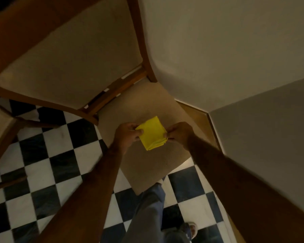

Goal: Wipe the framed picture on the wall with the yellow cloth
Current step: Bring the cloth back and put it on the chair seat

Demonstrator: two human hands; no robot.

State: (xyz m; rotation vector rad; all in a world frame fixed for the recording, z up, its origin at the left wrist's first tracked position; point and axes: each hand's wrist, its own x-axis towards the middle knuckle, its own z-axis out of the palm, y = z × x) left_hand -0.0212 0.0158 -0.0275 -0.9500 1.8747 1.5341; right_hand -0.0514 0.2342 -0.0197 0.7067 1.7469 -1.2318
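Observation:
A folded yellow cloth [152, 133] is held over the beige seat of a wooden chair [147, 160]. My left hand [127, 133] pinches the cloth's left edge, thumb on top. My right hand [178, 134] pinches its right edge. The cloth is a small, thick square with several layers showing at its lower edge. No framed picture is in view; only bare wall [226, 50] shows above and to the right.
The chair's padded backrest [74, 58] with its wooden frame rises at the upper left. A second chair [0, 130] stands at the far left. The floor [47, 155] is black-and-white checkered tile. My leg and shoe [188, 230] are at the bottom. A wooden skirting [205, 123] runs along the wall corner.

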